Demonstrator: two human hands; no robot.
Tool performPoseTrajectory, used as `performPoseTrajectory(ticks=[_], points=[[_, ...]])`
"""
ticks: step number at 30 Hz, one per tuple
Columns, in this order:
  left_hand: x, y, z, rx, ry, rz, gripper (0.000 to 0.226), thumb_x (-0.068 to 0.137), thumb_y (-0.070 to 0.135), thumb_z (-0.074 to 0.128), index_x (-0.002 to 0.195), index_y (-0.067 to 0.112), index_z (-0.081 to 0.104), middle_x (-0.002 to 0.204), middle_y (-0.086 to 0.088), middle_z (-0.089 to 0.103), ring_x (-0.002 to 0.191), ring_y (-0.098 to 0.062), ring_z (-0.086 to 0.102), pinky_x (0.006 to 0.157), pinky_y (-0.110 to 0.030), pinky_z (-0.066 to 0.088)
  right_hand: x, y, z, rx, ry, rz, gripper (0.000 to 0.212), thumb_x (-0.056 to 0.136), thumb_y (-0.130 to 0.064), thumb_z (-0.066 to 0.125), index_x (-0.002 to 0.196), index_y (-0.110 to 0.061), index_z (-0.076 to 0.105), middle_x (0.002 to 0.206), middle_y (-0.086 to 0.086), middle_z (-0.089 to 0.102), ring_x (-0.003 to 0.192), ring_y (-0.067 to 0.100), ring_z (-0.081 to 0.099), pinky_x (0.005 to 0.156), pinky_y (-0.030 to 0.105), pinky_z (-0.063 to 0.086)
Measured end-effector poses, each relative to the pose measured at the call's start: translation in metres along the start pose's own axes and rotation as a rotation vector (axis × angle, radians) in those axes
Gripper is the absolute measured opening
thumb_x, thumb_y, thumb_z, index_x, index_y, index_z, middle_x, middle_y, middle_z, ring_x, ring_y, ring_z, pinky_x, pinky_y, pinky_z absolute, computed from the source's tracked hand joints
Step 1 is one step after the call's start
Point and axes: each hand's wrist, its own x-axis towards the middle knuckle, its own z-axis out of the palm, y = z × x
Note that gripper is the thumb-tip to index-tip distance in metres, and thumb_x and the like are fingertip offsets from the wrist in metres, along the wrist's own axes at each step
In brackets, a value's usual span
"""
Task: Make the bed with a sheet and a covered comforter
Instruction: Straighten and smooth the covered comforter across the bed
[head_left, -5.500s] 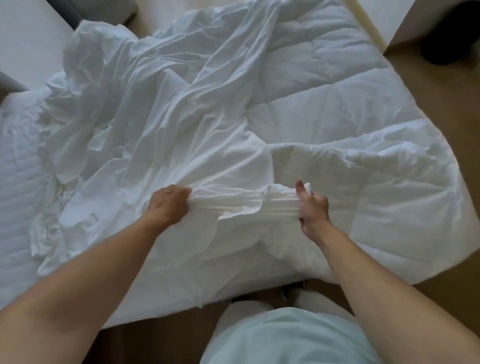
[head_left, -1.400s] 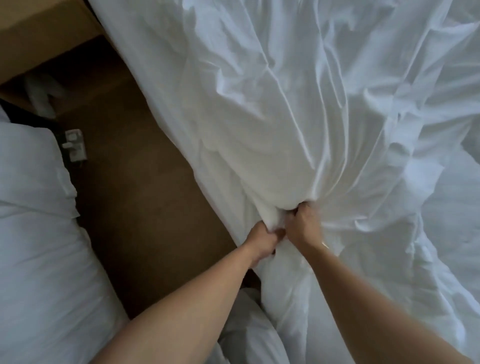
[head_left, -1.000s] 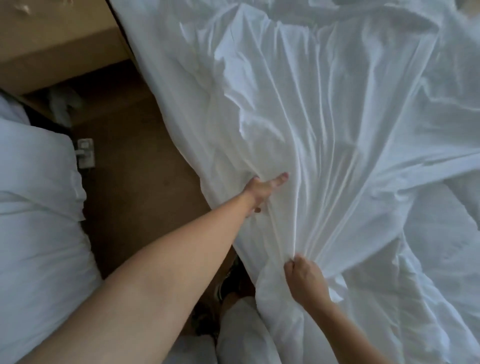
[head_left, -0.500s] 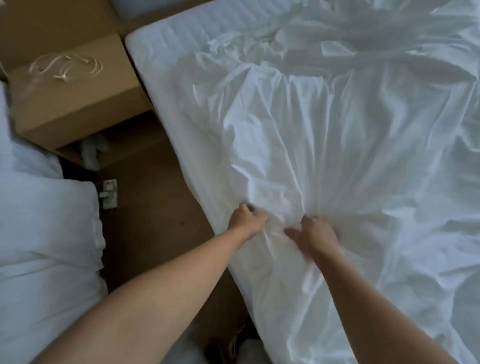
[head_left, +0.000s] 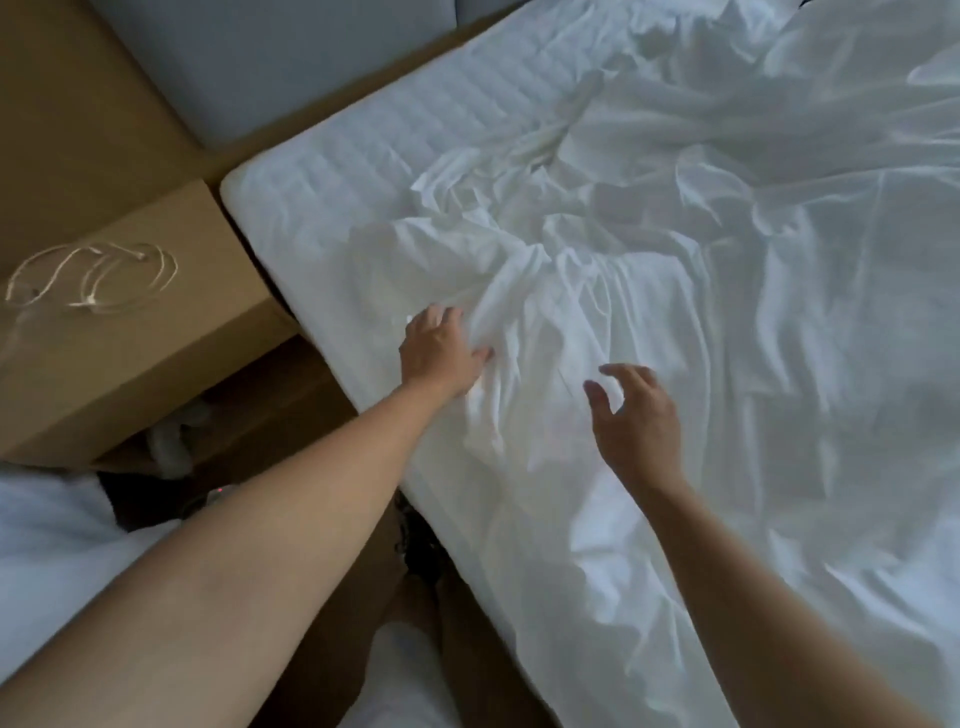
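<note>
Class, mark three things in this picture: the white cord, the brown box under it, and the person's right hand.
white cord (head_left: 85, 302), head view, crossing strands at its near edge.
brown box (head_left: 156, 358), head view, bare top.
right hand (head_left: 641, 423), head view, back of the hand.

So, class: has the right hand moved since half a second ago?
Yes. The right hand has let go of the white sheet and drawn rightward, away from the mattress edge.

No text, label, brand or number readable, white sheet (head_left: 675, 364) plain, brown box (head_left: 130, 358) seemingly unmarked, view somewhat blurred
</note>
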Motion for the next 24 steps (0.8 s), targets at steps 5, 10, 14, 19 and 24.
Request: performPoseTrajectory(ticks=[5,10,14,19,24], points=[[0.068,-0.021,0.027,0.096,-0.744,0.213,0.081,0.060,0.064,0.085,0.130,0.032,0.059,0.127,0.005,0.066,0.106,-0.020,0.067,0.092,-0.037,0.057,0.110,-0.047,0.092,-0.041,-0.478,0.542,0.116,0.069,-0.064,0.079,0.155,-0.013,0.020,0.149,0.010,0.046,0.132,0.032,0.049,0.108,0.041,0.042],[0.135,-0.053,0.013,0.046,-0.589,0.131,0.081,0.075,0.046,0.080,0.144,0.022,0.044,0.146,-0.007,0.040,0.133,-0.029,0.040,0.107,-0.033,0.037,0.107,-0.037,0.146,-0.420,-0.697,0.519,0.063,0.094,-0.053,0.057,0.140,-0.010,0.051,0.142,0.012,0.055,0.128,0.034,0.054,0.100,0.038,0.044],[0.179,-0.067,0.011,0.232,-0.190,0.025,0.114,0.062,0.061,0.081,0.150,0.024,0.018,0.160,-0.017,0.003,0.149,-0.039,0.006,0.118,-0.055,0.014,0.116,-0.030,0.150,-0.396,-0.694,0.461,0.040,0.103,-0.031,0.043,0.135,-0.011,0.057,0.139,0.016,0.057,0.126,0.036,0.054,0.099,0.038,0.043],[0.226,-0.061,0.010,0.310,-0.204,0.285,0.128,0.055,0.086,0.067,0.153,0.018,0.018,0.165,-0.013,-0.012,0.153,-0.034,-0.011,0.119,-0.061,-0.006,0.107,-0.022,0.144,-0.389,-0.598,0.388,0.031,0.100,-0.025,0.049,0.120,-0.011,0.067,0.122,0.019,0.067,0.112,0.040,0.061,0.084,0.037,0.045],[0.283,-0.044,-0.019,0.431,-0.422,0.208,0.132,0.057,0.098,0.048,0.157,0.017,0.020,0.156,-0.011,0.037,0.147,-0.033,0.028,0.120,-0.059,-0.004,0.092,-0.019,0.147,-0.471,-0.725,0.390,0.033,0.100,-0.030,0.048,0.116,-0.011,0.069,0.121,0.014,0.069,0.113,0.037,0.061,0.086,0.035,0.045]])
